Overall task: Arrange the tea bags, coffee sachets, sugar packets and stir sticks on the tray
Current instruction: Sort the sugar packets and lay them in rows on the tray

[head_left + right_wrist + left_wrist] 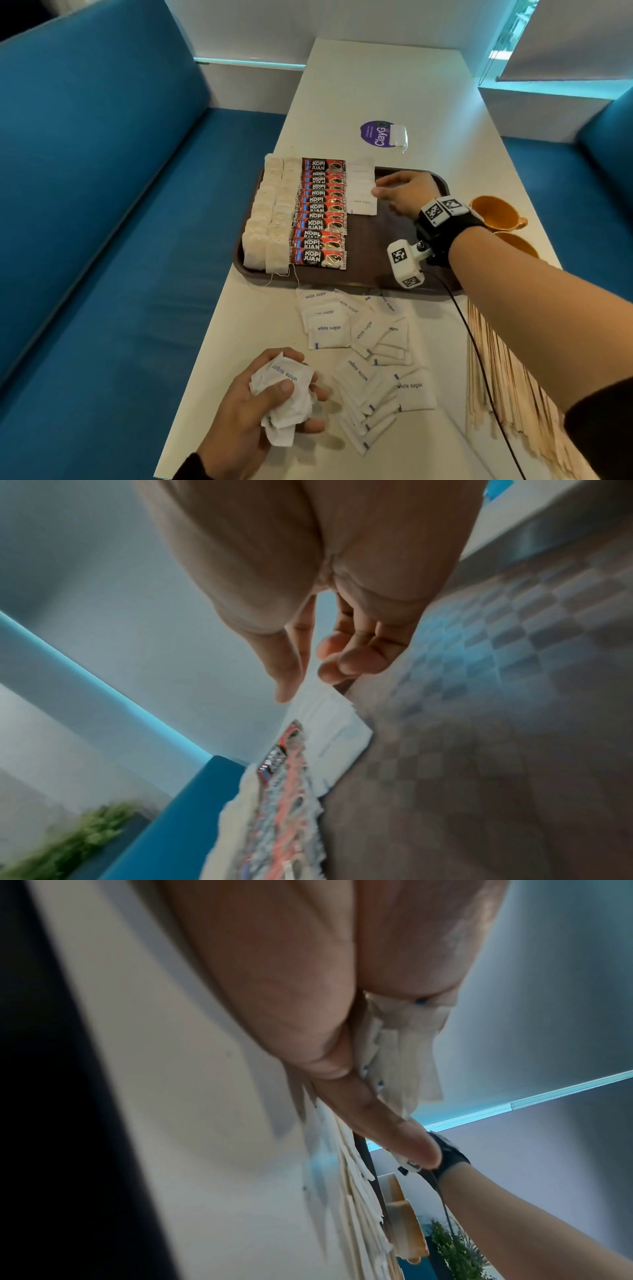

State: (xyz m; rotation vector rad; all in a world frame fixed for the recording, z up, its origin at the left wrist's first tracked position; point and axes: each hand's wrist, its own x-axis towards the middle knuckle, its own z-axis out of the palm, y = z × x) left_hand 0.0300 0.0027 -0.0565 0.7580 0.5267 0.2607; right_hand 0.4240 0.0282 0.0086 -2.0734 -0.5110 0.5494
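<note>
A brown tray (394, 274) holds two rows of tea bags (270, 219), a row of red coffee sachets (322, 212) and a short row of white sugar packets (362, 186). My right hand (394, 195) hovers over the tray with loose fingers, its fingertips touching the right edge of that sugar row (335, 723). My left hand (274, 404) grips a bunch of sugar packets (287, 387) near the table's front; the bunch (400, 1047) sits between thumb and fingers. Loose sugar packets (363, 342) lie between tray and left hand. Wooden stir sticks (507, 383) lie under my right forearm.
Two orange cups (496, 212) stand right of the tray. A purple sticker (376, 133) and a small clear object (399, 135) lie beyond it on the white table (376, 85). Blue bench seats (102, 205) flank the table. A black cable (479, 359) runs from the wrist strap.
</note>
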